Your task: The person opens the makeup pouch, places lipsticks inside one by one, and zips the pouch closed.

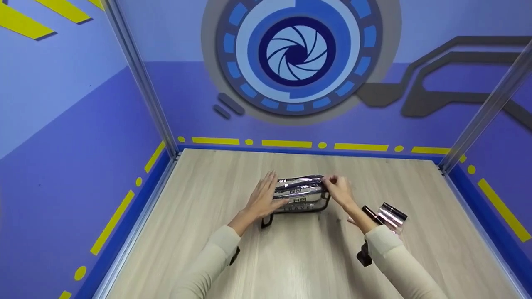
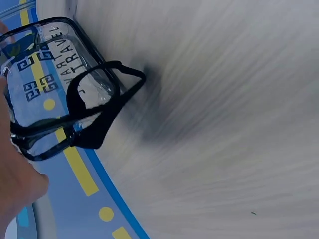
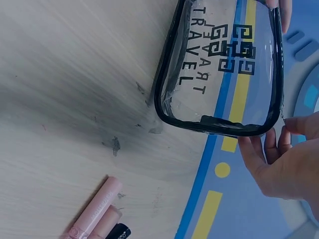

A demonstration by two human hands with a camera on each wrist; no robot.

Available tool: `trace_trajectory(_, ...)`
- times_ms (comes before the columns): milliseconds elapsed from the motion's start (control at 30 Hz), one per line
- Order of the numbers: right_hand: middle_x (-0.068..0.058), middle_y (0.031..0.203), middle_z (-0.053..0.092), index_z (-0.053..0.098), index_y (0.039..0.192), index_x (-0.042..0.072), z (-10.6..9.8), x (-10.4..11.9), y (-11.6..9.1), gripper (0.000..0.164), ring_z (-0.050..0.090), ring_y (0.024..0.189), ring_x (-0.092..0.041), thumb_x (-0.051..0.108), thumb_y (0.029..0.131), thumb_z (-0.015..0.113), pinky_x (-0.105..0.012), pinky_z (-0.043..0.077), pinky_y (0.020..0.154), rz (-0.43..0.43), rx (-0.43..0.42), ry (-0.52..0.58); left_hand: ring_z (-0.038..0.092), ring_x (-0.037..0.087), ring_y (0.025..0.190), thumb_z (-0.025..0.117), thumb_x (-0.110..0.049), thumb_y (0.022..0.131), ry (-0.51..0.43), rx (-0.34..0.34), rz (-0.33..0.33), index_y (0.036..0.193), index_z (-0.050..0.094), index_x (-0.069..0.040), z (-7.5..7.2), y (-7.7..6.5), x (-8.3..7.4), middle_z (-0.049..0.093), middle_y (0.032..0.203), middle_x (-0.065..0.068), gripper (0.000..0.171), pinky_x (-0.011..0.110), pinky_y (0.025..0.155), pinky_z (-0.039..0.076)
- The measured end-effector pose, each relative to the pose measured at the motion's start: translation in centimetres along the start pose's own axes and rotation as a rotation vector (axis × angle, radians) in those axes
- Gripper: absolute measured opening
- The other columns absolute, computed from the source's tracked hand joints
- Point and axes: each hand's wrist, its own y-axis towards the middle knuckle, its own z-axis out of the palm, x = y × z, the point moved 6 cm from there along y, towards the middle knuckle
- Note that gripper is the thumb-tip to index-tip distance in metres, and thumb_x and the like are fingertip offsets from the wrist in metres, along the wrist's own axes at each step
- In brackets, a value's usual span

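A clear travel pouch (image 1: 300, 199) with black trim and dark lettering stands on the table, its top edge uppermost. My left hand (image 1: 262, 195) holds its left end, fingers along the side and thumb across the front. At the upper right corner my right hand (image 1: 338, 191) pinches the edge between thumb and forefinger. The right wrist view shows those right fingers (image 3: 286, 144) at the corner of the pouch (image 3: 219, 94); whether they have a zipper pull is too small to tell. A black strap loop (image 2: 89, 119) hangs from the left end, below my left hand (image 2: 17, 184).
Several pink cosmetic tubes (image 1: 390, 218) with black caps lie to the right, partly behind my right forearm. Two of the pink tubes (image 3: 99, 206) show in the right wrist view. The wooden table (image 1: 216, 178) is bounded by blue printed walls (image 1: 183, 99) and metal posts.
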Motion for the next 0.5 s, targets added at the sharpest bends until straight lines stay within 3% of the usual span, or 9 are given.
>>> trace_trajectory(233, -0.010, 0.081, 0.069, 0.069, 0.090, -0.004, 0.0, 0.0, 0.2, 0.018, 0.059, 0.074, -0.013, 0.010, 0.095, 0.059, -0.020, 0.045, 0.064, 0.023, 0.003, 0.036, 0.015, 0.038, 0.159, 0.067, -0.043, 0.097, 0.069, 0.019, -0.028, 0.160, 0.019, 0.006, 0.1, 1.1, -0.3, 0.013, 0.171, 0.022, 0.094, 0.050, 0.129, 0.020)
trace_trajectory(367, -0.018, 0.097, 0.069, 0.061, 0.094, -0.006, 0.3, -1.6, 0.3, 0.015, 0.068, 0.085, -0.015, 0.005, 0.100, 0.052, -0.019, 0.059, 0.075, 0.135, 0.068, 0.268, 0.013, 0.036, 0.159, 0.065, -0.040, 0.098, 0.072, 0.025, -0.029, 0.160, 0.018, 0.006, 0.2, 1.2, -0.2, 0.011, 0.171, 0.022, 0.091, 0.048, 0.130, 0.019)
trace_trajectory(500, -0.024, 0.112, 0.066, 0.056, 0.107, -0.011, 0.5, -3.2, 0.1, 0.017, 0.070, 0.093, -0.014, 0.003, 0.103, 0.048, -0.021, 0.061, 0.085, 0.265, 0.134, 0.477, 0.014, 0.037, 0.159, 0.065, -0.038, 0.099, 0.061, 0.024, -0.018, 0.161, 0.018, 0.006, 0.2, 1.3, -0.1, 0.012, 0.171, 0.021, 0.089, 0.048, 0.129, 0.019)
